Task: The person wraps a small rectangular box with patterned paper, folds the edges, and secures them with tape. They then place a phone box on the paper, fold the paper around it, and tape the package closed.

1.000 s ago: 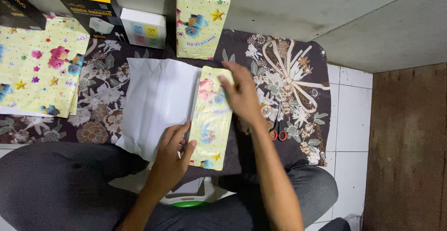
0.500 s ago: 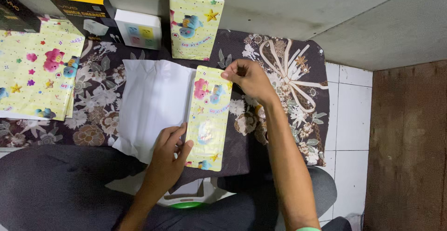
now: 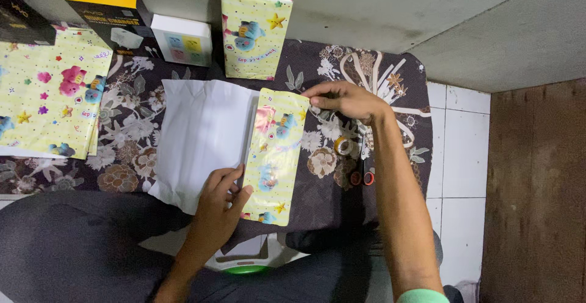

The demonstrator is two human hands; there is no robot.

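Observation:
A long box half wrapped in yellow cartoon gift paper [image 3: 275,156] lies on a dark floral cloth [image 3: 384,83]. The paper's white underside [image 3: 204,135] spreads out to its left. My left hand [image 3: 218,206] presses on the box's near left edge, thumb against the yellow paper. My right hand [image 3: 345,99] pinches the far right corner of the wrapped box with its fingertips.
A wrapped yellow box [image 3: 254,25] stands at the back. A black and yellow box [image 3: 110,13] and a small white box [image 3: 181,39] sit to its left. Spare yellow paper [image 3: 49,98] lies far left. A tape roll [image 3: 343,146] and red-handled scissors [image 3: 363,168] rest right of the box.
My right hand has slid off the top of the box to its far right corner, uncovering the tape roll and scissors. My left hand has stayed put.

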